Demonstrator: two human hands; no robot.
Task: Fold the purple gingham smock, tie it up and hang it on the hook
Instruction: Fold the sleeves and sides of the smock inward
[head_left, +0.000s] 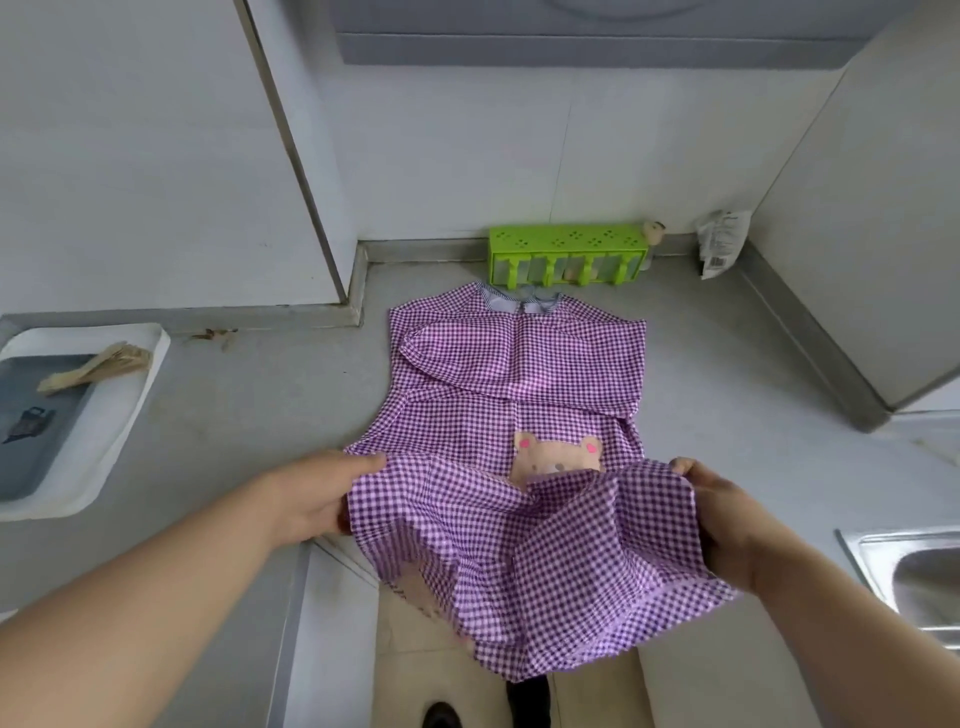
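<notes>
On the grey steel worktop (249, 410), my left hand (317, 493) and right hand (727, 525) pinch the purple gingham cotton smock (519, 364) hem; I'd lift evenly, folding squarely toward its collar.

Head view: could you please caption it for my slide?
Both hands, left hand and right hand, lift the smock hem on the counter.

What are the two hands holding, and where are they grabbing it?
Both hold the purple smock by its bottom hem: left hand at the left corner, right hand at the right.

Purple gingham smock (514, 374) spread on grey counter (249, 410)

Left hand (311, 493) and right hand (727, 525) pinch its lifted hem corners; a bear patch (558, 457) shows above.
</notes>
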